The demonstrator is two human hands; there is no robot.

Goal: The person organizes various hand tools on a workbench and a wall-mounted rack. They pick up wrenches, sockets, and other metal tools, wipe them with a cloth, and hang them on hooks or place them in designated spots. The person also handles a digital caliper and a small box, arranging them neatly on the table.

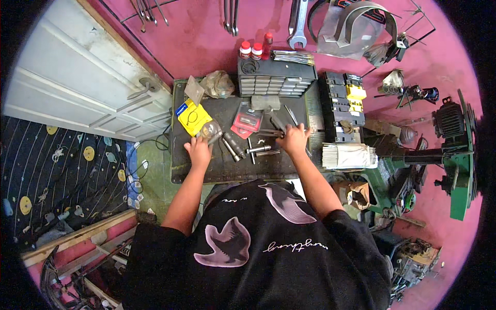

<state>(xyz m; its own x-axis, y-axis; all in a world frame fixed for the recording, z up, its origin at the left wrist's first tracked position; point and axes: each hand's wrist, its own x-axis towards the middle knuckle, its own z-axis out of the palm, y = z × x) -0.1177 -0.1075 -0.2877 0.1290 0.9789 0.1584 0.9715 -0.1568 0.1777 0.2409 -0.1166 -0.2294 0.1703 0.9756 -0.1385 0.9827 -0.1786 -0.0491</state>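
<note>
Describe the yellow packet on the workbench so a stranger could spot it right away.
Find the dark workbench against the pink wall. At its left end, just beyond the left hand, lies the yellow packet. It is the only bright yellow, flat thing there; the neighbouring packet is red.

Small-drawer cabinet (277, 78) at rear of bench mat (227, 168), bottles (256, 49) on top. Sockets (235, 145) at mat centre, between left hand (198, 150) and right hand (293, 139). Rod bundle (349, 156) right of mat.

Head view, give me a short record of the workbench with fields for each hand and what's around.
surface: dark workbench mat
left hand: resting by a clear round part, grip unclear
right hand: on metal tools, grip unclear
between hands: metal cylinders
left of mat: yellow packet
behind: small-drawer cabinet
wall: hanging wrench
</note>
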